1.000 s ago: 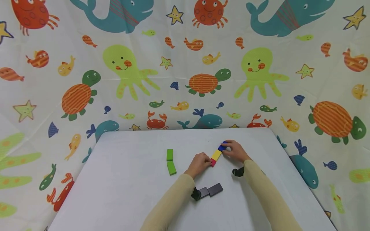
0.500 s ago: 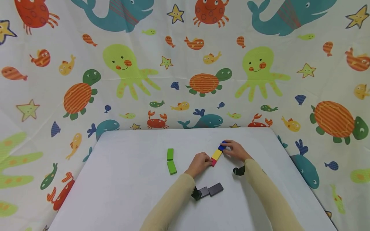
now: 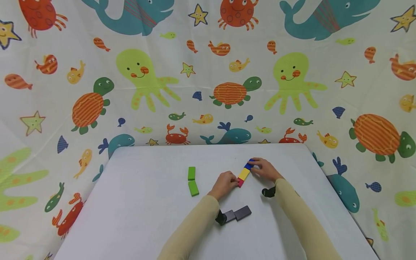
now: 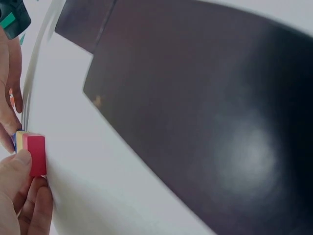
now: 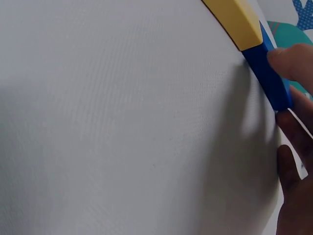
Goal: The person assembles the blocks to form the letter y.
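Three blocks lie end to end in a slanting row on the white table: a red block (image 3: pixel 240 183) nearest, a yellow block (image 3: pixel 245 174) in the middle and a blue block (image 3: pixel 248 166) farthest. My left hand (image 3: pixel 224 185) pinches the red block, its thumb on the red face in the left wrist view. With thumb and fingers, my right hand (image 3: pixel 267 170) holds the blue block at the far end. In the right wrist view the blue block (image 5: pixel 266 73) meets the yellow block (image 5: pixel 237 22). The fingers partly cover both end blocks.
Two green blocks (image 3: pixel 193 188) lie end to end, slightly bent, left of the row. Nearer me, a dark grey block (image 3: pixel 243 213) touches a second grey block (image 3: pixel 230 216), partly behind the left wrist camera (image 3: pixel 220 218). A sea-animal cloth hangs behind the table.
The head view has shifted very slightly. Both hands keep their hold on the end blocks, and the row stays practically where it was.
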The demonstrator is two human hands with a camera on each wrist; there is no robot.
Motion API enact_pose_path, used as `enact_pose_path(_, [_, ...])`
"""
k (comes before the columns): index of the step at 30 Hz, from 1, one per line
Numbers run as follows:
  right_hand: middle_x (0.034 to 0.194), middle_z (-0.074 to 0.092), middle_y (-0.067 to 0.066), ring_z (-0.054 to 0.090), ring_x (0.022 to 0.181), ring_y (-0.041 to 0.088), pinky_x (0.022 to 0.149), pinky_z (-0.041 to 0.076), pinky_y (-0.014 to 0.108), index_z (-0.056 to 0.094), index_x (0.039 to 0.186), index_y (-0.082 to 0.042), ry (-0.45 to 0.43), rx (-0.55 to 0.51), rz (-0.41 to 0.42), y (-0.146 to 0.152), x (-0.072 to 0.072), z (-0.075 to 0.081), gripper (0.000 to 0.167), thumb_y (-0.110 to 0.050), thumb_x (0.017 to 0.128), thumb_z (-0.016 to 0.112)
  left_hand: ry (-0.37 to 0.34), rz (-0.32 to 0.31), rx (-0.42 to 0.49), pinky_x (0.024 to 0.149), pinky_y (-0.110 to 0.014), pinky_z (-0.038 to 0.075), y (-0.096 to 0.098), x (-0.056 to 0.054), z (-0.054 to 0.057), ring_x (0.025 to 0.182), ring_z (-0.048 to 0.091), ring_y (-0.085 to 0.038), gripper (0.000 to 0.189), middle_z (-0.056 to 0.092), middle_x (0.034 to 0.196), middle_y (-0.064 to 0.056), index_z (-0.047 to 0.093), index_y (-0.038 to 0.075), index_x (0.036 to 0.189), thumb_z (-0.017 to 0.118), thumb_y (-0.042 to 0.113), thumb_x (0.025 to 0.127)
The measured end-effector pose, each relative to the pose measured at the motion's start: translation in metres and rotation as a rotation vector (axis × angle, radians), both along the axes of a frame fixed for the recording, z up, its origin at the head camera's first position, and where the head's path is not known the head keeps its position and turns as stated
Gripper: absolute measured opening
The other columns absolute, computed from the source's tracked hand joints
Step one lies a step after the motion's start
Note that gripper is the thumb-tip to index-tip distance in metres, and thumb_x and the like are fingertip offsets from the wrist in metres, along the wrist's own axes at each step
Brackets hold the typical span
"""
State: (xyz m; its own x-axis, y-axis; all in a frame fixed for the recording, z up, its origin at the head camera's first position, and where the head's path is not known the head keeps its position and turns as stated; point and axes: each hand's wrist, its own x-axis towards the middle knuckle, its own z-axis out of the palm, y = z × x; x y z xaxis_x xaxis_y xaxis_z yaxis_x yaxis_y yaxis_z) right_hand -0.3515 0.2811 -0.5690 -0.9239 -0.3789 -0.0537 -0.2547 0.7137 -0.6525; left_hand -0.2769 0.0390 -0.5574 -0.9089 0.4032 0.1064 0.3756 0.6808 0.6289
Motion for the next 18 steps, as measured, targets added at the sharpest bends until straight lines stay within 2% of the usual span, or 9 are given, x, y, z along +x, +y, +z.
enact_pose_path(5, [0.142, 0.05, 0.015, 0.037, 0.137, 0.039, 0.109, 0.028, 0.059, 0.063, 0.131, -0.012, -0.002, -0.038, -0.08, -0.007, 0.003, 0.002, 0.039, -0.03, 0.097, 0.062, -0.008, 0.0, -0.009, 0.073, -0.02, 0.048, 0.0, 0.001, 0.0, 0.079, 0.056, -0.008, 0.009, 0.063, 0.086, 0.001, 0.077, 0.006, 0.091, 0.074, 0.013, 0.088])
enact_pose_path(8, [0.14, 0.052, 0.017, 0.04, 0.135, 0.04, 0.109, 0.029, 0.058, 0.063, 0.131, -0.01, 0.025, -0.036, -0.099, -0.012, 0.005, 0.004, 0.037, -0.027, 0.098, 0.061, -0.014, 0.001, -0.012, 0.073, -0.02, 0.048, 0.0, 0.001, 0.0, 0.078, 0.055, -0.007, 0.009, 0.063, 0.086, 0.001, 0.077, 0.006, 0.091, 0.074, 0.013, 0.088])
enact_pose_path(13, [0.139, 0.053, 0.019, 0.041, 0.133, 0.04, 0.109, 0.029, 0.058, 0.062, 0.132, -0.008, 0.055, -0.016, -0.107, -0.017, 0.008, 0.006, 0.036, -0.023, 0.098, 0.061, -0.009, 0.003, -0.016, 0.073, -0.021, 0.048, 0.0, 0.001, 0.002, 0.078, 0.055, -0.008, 0.009, 0.063, 0.086, 0.001, 0.077, 0.006, 0.091, 0.074, 0.013, 0.088])
enact_pose_path(18, [0.139, 0.052, 0.019, 0.04, 0.134, 0.041, 0.109, 0.029, 0.059, 0.062, 0.132, -0.008, 0.045, -0.015, -0.111, -0.018, 0.009, 0.01, 0.037, -0.022, 0.098, 0.06, -0.008, 0.003, -0.011, 0.075, -0.021, 0.048, 0.0, 0.001, 0.002, 0.079, 0.056, -0.008, 0.009, 0.064, 0.087, 0.0, 0.077, 0.005, 0.091, 0.074, 0.013, 0.088])
